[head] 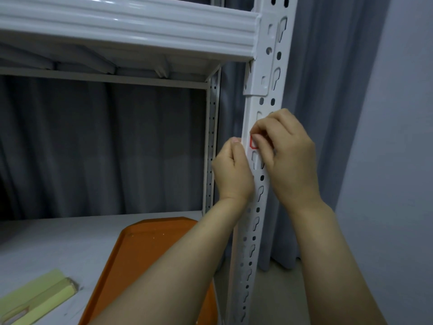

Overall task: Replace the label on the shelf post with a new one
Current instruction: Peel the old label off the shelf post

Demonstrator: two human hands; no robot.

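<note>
A white perforated shelf post [266,90] runs top to bottom right of centre. On it, at hand height, sits a small white label with a red border [253,143], mostly hidden by fingers. My right hand [285,156] pinches the label's upper edge with thumb and forefinger. My left hand [232,172] rests curled against the post's left edge, thumb tip touching the post beside the label; it holds nothing that I can see.
An orange tray [145,254] lies on the grey shelf board [46,242] below my arms. A pale yellow-green pad with a roll [42,296] lies at the lower left. A white shelf beam [117,26] crosses overhead. Grey curtain [328,113] hangs behind.
</note>
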